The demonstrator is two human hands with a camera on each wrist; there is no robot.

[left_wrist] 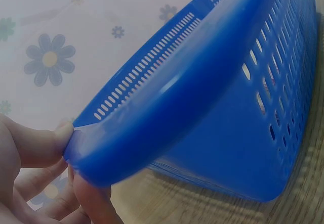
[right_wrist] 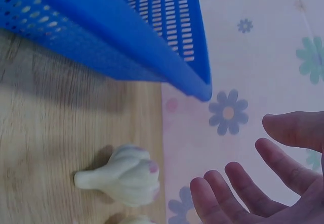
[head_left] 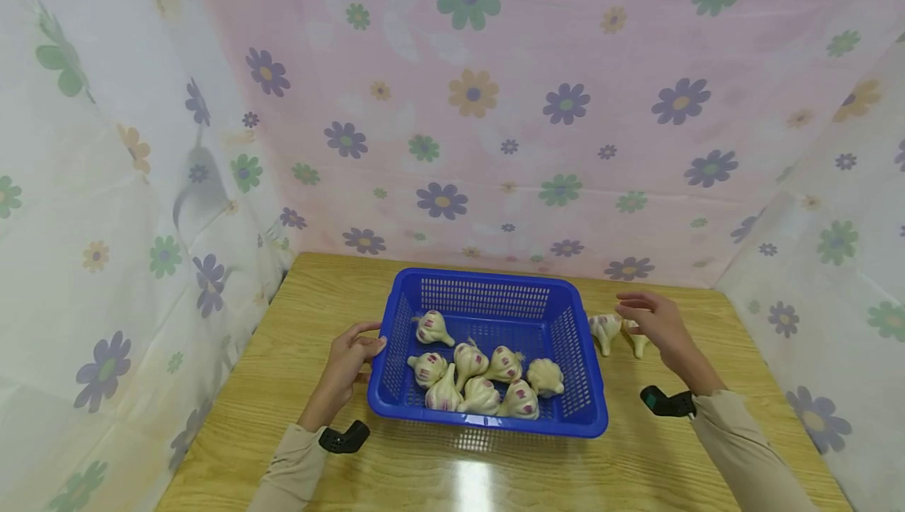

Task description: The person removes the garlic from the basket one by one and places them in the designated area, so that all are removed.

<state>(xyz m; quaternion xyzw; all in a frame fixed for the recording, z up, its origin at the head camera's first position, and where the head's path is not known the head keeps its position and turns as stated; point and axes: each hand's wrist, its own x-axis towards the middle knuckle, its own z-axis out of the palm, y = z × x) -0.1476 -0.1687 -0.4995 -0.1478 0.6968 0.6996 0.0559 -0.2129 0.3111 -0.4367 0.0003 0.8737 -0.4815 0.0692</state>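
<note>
A blue plastic basket with slotted walls holds several garlic bulbs, white with purple marks. At its left side, my left hand pinches the rim; in the left wrist view the thumb lies over the edge and fingers are beneath. To the right of the basket lie two more garlic bulbs, one nearer the basket and one partly covered by my right hand. That hand hovers over them, fingers spread and holding nothing. The right wrist view shows one whole bulb apart from the fingers.
The basket and loose bulbs are on a wood-grain table. Flower-patterned cloth rises behind the table, with more cloth at the left and right. A black wrist device sits by each sleeve.
</note>
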